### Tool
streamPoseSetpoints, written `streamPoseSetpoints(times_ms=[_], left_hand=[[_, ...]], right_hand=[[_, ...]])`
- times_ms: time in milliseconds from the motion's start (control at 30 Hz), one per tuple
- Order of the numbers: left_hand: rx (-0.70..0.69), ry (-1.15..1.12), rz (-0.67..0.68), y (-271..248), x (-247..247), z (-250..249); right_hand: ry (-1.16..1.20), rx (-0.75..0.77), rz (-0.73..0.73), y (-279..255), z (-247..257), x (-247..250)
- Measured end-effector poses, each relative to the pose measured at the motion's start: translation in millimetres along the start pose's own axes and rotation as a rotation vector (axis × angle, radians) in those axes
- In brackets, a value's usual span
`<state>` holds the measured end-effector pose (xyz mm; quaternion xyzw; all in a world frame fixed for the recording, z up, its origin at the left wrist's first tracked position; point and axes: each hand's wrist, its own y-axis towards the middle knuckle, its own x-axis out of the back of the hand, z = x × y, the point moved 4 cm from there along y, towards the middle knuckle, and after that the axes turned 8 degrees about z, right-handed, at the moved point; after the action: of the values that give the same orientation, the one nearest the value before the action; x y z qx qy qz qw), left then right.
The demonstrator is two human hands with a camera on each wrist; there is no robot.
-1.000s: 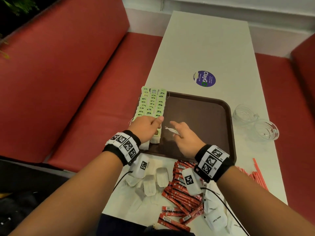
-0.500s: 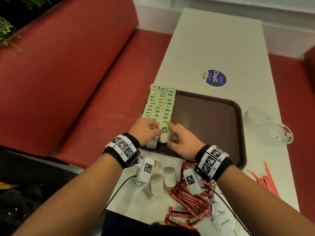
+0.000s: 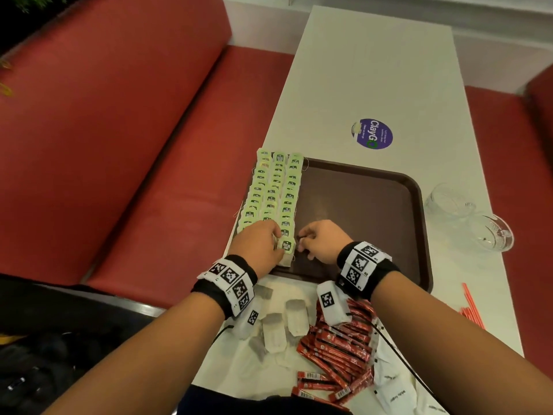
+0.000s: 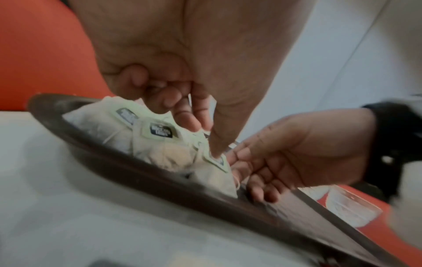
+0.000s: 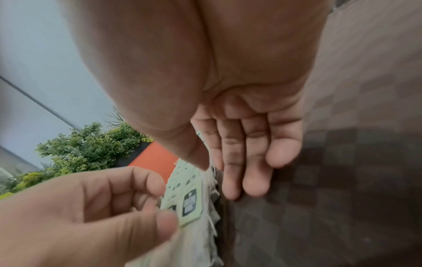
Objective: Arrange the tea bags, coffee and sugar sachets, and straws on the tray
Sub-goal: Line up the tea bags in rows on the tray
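Nearest tea bag [image 3: 286, 250] lay at the near-left corner of the tray [image 3: 420, 205], long axis running near-to-far, green tag at its far end. Left hand [image 3: 257, 245] pinched it, thumb on tag. Right hand [image 3: 321, 242] rested relaxed beside it, fingertips on tray, holding nothing.

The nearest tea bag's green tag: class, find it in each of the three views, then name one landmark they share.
Head: the tag sits centre, between both hands.
Left wrist: lower centre, under the left thumb.
Right wrist: lower centre, beside the left hand's fingertips.
Shared landmark: the brown tray.
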<state>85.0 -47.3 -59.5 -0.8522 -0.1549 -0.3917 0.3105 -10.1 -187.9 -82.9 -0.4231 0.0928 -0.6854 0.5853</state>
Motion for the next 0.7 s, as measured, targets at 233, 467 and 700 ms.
streamPoseSetpoints(times_ms=[233,467,700], left_hand=[[-0.108,0.239,0.062,3,-12,-1],[-0.086,0.248,0.026,11,0,-1],[-0.023,0.185,0.006,1,21,26]], right_hand=[[-0.005,-0.015,0.009,12,8,-4],[-0.008,-0.051,-0.072,19,11,-3],[-0.141,-0.062,-0.114,18,15,-1]])
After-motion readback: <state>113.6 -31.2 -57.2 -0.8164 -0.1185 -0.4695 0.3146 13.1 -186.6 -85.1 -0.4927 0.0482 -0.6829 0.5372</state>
